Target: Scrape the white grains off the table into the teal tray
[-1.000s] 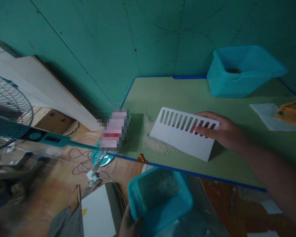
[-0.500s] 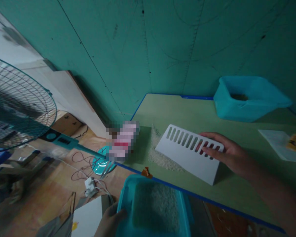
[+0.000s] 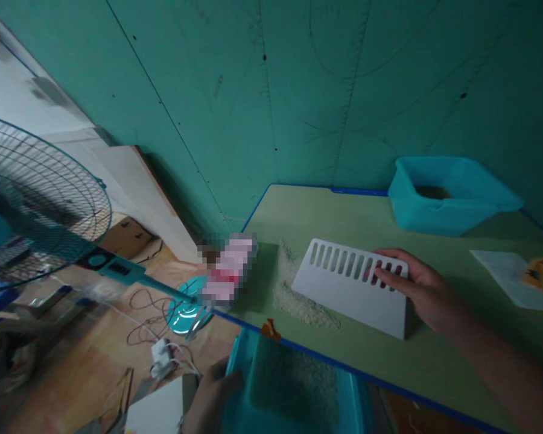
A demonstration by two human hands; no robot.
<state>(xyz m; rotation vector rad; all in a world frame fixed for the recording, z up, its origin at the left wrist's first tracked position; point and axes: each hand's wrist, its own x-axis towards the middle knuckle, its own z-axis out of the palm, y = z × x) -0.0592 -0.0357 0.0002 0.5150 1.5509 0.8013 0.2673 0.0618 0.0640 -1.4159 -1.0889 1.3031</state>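
Observation:
My right hand [image 3: 409, 283] pinches the upper right end of a white slotted plastic plate [image 3: 348, 298], thumb in front and fingers behind. The plate stands tilted on the table [image 3: 317, 211], just right of a pile of pale granules [image 3: 301, 307]. Below the near table edge, my left hand [image 3: 219, 386] grips the left side of a teal bin [image 3: 239, 392]. More pale granules [image 3: 319, 380] lie inside that bin. Its far rim sits partly under the table edge.
Another teal bin [image 3: 434, 211] stands at the back right against the green wall [image 3: 208, 90]. Left are a pixelated pink-white object [image 3: 228, 271], an orange clip [image 3: 270, 330] on the edge and a standing fan [image 3: 45, 199]. Cables and a power strip [image 3: 161, 355] lie on the floor.
The view has tipped up slightly. The white plate has moved a little right, away from the granule pile. The held bin has shifted right and closer under the table edge.

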